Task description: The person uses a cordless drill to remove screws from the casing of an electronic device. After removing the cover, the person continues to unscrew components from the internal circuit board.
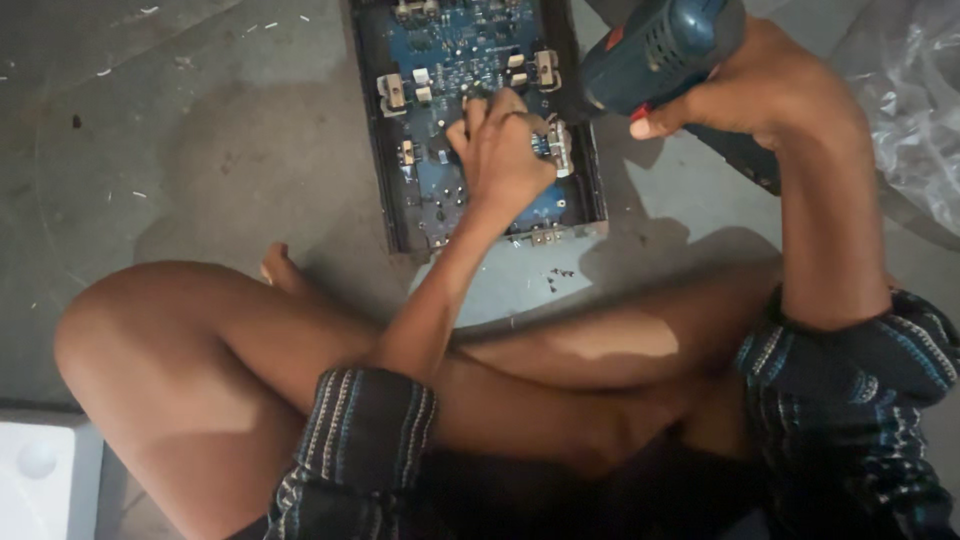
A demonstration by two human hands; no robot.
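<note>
Crumpled clear plastic bag at the right edge, on the floor; no labels, signs or screens visible.

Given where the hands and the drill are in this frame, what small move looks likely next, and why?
Probably lowering the drill to the circuit board: the right hand holds it raised beside the case, while the left hand pinches something small on the board.

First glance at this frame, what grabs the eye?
The blue circuit board in its open dark case, on the grey floor at top centre, with the left hand pressed onto it. Right beside it, the right hand grips a blue power drill. A few small dark screws lie loose just below the case.
</note>
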